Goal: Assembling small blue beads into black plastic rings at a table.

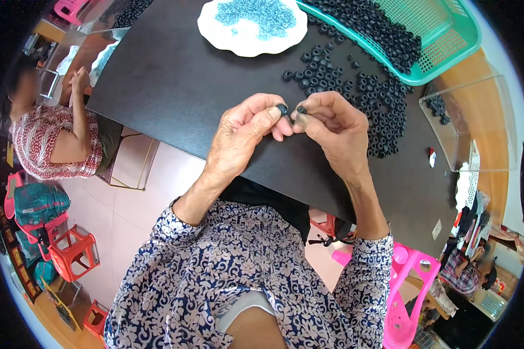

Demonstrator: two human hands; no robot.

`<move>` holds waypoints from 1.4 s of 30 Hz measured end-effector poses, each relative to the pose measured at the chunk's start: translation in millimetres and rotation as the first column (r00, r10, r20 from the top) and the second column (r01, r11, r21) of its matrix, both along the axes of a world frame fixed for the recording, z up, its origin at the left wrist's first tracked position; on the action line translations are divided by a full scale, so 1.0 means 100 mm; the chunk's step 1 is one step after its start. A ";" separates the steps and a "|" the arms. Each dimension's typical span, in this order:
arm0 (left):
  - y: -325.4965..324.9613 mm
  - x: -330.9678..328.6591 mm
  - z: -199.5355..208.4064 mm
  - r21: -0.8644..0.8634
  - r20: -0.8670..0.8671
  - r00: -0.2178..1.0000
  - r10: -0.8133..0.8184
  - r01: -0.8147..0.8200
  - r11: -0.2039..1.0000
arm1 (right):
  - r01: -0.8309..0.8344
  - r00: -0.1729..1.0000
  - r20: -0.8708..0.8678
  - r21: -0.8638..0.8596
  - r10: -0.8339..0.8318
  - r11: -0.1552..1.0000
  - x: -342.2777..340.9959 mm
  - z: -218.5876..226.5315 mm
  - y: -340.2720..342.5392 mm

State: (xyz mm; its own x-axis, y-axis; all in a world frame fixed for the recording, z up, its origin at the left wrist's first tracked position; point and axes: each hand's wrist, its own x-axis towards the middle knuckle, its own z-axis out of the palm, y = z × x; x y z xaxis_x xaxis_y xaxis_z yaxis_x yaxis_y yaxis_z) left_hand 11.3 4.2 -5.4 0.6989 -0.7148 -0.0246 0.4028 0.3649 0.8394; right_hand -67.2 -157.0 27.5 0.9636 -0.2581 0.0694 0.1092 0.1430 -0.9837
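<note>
My left hand [240, 131] pinches a small black ring-shaped piece [282, 109] between thumb and forefinger above the dark table. Close beside it, my right hand [337, 125] is closed with another small dark piece [301, 109] at its fingertips; its exact shape is too small to tell. The two pieces are a short gap apart. Just beyond and to the right of my hands lies a loose spread of black ring-shaped pieces [384, 116]. At the far side stands a white scalloped plate [247, 51] bearing many tiny pale blue pieces [256, 17].
A green basket [445, 75] with more black pieces stands far right. Near it is a clear plastic box [474, 125] with a few pieces. The dark tabletop [163, 87] curves toward me. A co-worker [58, 134] sits at left. Red stools [75, 253] and a pink chair [404, 296] stand around.
</note>
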 end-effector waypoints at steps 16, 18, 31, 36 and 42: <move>0.01 -0.08 0.09 0.193 0.332 0.942 0.042 -0.112 0.975 | 0.003 0.999 -0.040 -0.371 -0.019 0.929 -0.08 0.02 0.00; 0.02 -0.10 0.09 0.218 0.350 0.936 0.029 -0.112 0.970 | 0.008 0.998 -0.053 -0.435 -0.034 0.900 -0.08 0.02 0.00; 0.10 -0.17 0.08 0.272 0.516 0.857 0.013 -0.179 0.945 | -0.023 0.998 -0.068 -0.550 -0.017 0.835 -0.14 0.04 0.07; 0.15 -0.17 0.10 0.256 0.426 0.904 -0.015 -0.105 0.961 | -0.052 0.997 -0.069 -0.466 0.022 0.883 -0.16 0.03 0.11; 0.17 -0.14 0.09 0.283 0.490 0.868 -0.078 -0.074 0.956 | -0.027 0.999 0.007 -0.422 0.034 0.906 -0.15 -0.02 0.09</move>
State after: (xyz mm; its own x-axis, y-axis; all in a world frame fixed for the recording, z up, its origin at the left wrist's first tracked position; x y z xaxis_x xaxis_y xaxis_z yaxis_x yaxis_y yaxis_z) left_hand -2.5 21.2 3.8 0.6717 -0.7311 0.1196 -0.0890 0.0805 0.9928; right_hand -82.5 -148.4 25.2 0.9687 -0.1721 0.1791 0.1259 -0.2814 -0.9513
